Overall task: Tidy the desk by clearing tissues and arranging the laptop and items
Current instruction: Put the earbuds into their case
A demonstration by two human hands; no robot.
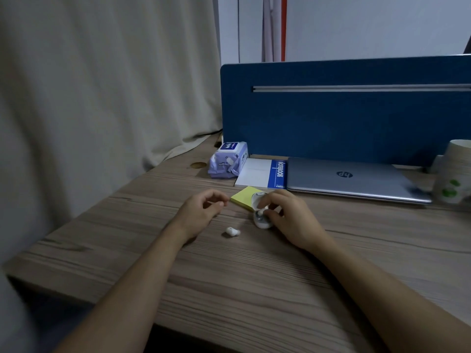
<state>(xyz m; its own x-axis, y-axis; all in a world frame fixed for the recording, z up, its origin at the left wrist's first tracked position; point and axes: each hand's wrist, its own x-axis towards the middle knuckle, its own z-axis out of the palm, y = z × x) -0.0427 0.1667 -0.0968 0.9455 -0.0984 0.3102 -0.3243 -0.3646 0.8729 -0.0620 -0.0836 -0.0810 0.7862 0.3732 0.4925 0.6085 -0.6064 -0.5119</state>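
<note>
Along the back of the wooden desk [254, 263] stands a blue partition panel [344, 110], with a pale curtain [102, 85] hanging to its left. Against the panel lies the closed silver laptop [351, 178], lid down, and just beside its left edge sits a white and blue notebook [262, 173]. Left of that slumps a purple pack of wipes [229, 160]. At the far right edge a white mug with green spots [453, 171] stands next to the laptop's corner. Nearer the front, a yellow sticky-note pad [243, 196] rests flat below the notebook. The right hand [290, 217] covers part of an open white earbud case [261, 219], its fingers pinched on a small earbud [261, 212] at the mouth of the case; the case's lid overlaps the pad. The left hand [201, 210] hovers loosely curled, fingers apart and gripping nothing. Between the two wrists a second white earbud [232, 231] lies loose on the wood.
</note>
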